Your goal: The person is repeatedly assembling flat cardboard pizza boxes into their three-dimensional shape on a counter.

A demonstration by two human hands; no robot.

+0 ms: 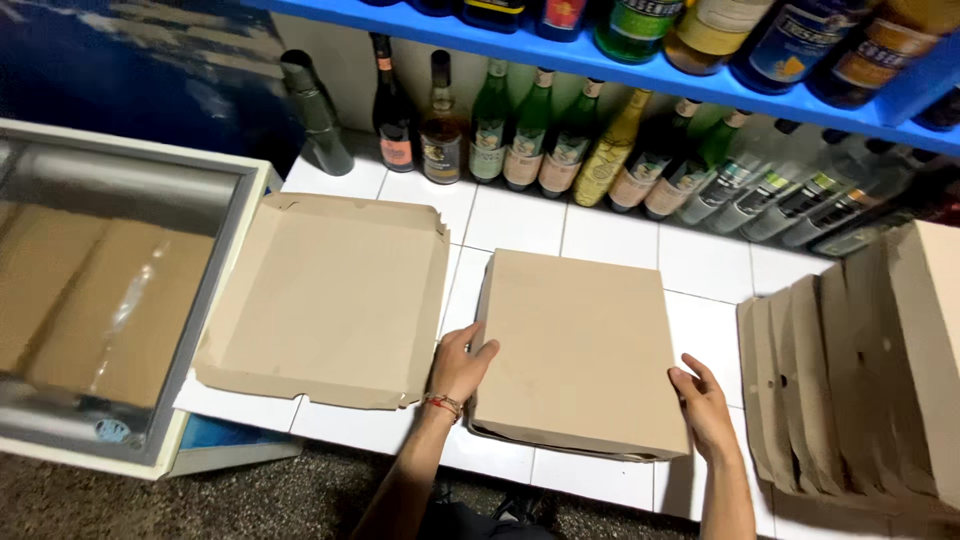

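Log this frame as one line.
left hand: on closed cardboard box left edge | right hand: on its right edge | open box: left | flat boxes stack: right

This looks like a shop or bar back area that also sells pizza: a row of bottles (560, 150) stands on a white tiled counter (610, 245), more fill a blue shelf (600, 65), and flat cardboard boxes (860, 370) lean stacked
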